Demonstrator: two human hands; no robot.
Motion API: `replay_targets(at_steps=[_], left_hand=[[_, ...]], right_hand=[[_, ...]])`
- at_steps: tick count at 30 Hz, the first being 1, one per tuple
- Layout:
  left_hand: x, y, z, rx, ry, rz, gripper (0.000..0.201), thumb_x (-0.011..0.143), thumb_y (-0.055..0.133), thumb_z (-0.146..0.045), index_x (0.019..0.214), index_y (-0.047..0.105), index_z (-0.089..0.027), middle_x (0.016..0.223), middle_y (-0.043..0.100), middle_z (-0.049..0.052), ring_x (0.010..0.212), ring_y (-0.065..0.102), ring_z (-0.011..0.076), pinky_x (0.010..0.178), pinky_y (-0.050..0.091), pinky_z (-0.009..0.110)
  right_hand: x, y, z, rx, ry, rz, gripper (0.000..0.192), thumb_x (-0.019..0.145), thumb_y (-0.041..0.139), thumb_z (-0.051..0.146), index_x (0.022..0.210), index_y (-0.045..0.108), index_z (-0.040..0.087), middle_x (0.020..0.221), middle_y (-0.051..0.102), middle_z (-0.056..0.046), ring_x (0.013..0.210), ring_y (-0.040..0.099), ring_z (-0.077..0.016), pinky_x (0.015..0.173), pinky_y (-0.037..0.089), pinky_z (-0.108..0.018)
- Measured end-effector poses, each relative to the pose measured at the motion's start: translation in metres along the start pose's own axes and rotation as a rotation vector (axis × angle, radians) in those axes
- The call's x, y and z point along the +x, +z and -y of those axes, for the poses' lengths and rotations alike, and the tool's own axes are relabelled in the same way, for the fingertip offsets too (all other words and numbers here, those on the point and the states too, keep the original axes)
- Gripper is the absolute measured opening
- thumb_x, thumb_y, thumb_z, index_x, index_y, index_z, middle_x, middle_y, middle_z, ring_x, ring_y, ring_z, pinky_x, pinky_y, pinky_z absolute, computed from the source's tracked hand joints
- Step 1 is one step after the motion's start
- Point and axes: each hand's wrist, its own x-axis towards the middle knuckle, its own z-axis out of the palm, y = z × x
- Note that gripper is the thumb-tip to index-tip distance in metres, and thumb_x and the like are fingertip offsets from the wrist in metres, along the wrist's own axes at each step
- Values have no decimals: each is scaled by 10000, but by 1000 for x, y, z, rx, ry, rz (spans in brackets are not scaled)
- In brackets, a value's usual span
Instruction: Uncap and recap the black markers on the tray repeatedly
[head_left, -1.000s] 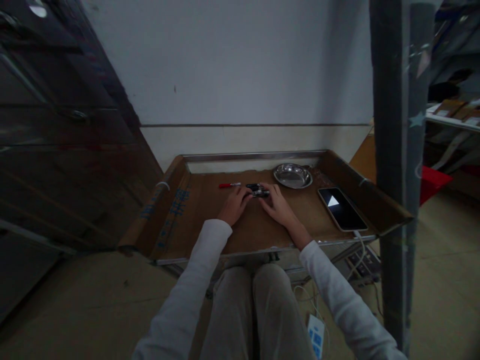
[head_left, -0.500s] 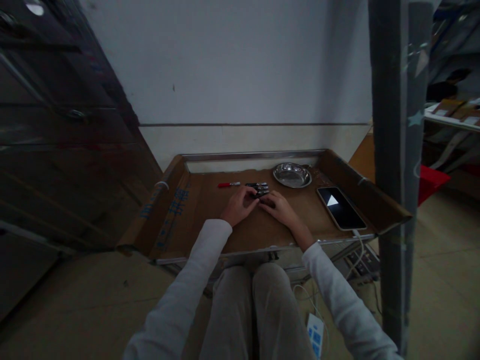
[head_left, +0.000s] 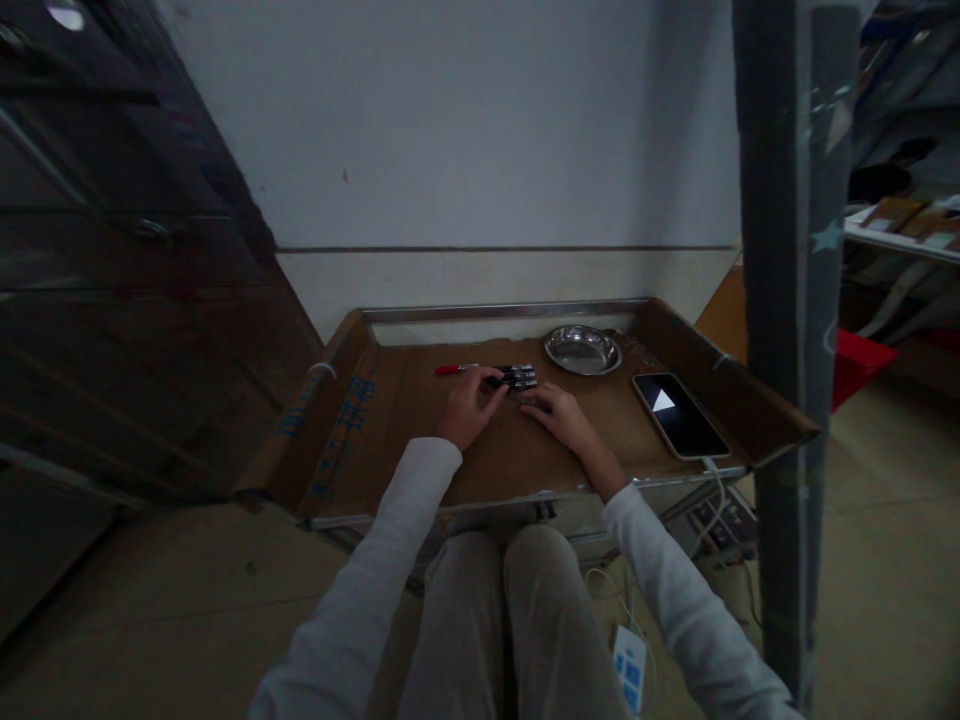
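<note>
Several slim black pen-like pieces with silver ends (head_left: pixel 521 371) lie side by side on brown cardboard (head_left: pixel 409 420). My left hand (head_left: pixel 471 408) is at their left, thumb and forefinger closed around the dark end of the nearest piece; its fingers hide part of the row. My right hand (head_left: pixel 561 415) rests just right of the row, fingertips pinched at a small shiny bit too blurred to name. Behind my left hand lies a similar red piece with a silver end (head_left: pixel 450 369), touched by neither hand.
A round metal dish (head_left: pixel 583 350) stands at the back right. Nearer sits a phone (head_left: pixel 679 415) with a white cable (head_left: pixel 721 510) hanging over the front edge. Raised cardboard flaps flank both sides. A grey post (head_left: pixel 787 300) rises at the right, and a wall is behind.
My left hand has shifted slightly left and away from my right hand, widening the space between their fingertips. More of the silver ends shows. The right hand stays nearly in place.
</note>
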Motion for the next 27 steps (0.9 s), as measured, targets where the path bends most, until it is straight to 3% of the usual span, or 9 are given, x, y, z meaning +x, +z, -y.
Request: replay_targets(at_steps=[17, 27], left_hand=[[-2, 1, 4, -61, -78, 3, 176, 870, 545, -293, 1004, 524, -181, 980, 579, 49, 857, 592, 129, 813, 501, 294], [-2, 2, 2, -62, -128, 252, 149, 837, 579, -324, 883, 539, -187, 841, 602, 5, 742, 581, 128, 712, 482, 274]], right_hand=[[-1, 0, -3, -30, 44, -37, 118, 814, 623, 280, 881, 671, 196, 841, 590, -41, 789, 560, -164, 741, 449, -296], [-4, -2, -15, -120, 130, -160, 115, 844, 562, 243, 804, 652, 185, 842, 589, -61, 832, 541, -200, 813, 434, -352]])
